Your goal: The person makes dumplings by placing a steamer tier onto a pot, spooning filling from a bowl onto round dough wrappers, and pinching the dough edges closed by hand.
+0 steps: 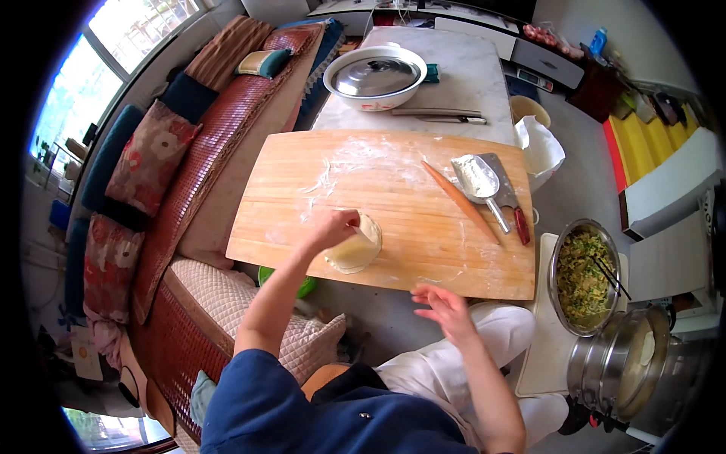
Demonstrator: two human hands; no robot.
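On the wooden board (295,174), near its front edge, my left hand (335,228) pinches the upper edge of a thin, pale dough sheet (357,253). Part of the sheet is lifted, and its lower rim lies on the wood. My right hand (446,312) hovers just off the board's front edge, fingers spread and holding nothing. To the right on the board lie a wooden rolling pin (461,202), a metal scoop of flour (478,180) and a flat grey blade with a red handle (522,225).
Behind the board stand a lidded white basin (374,79) and a knife (454,119) on the marble table (469,68). At right are a steel bowl of chopped filling (582,280) with chopsticks and a stacked steamer (620,363). A cushioned sofa (204,166) runs along the left.
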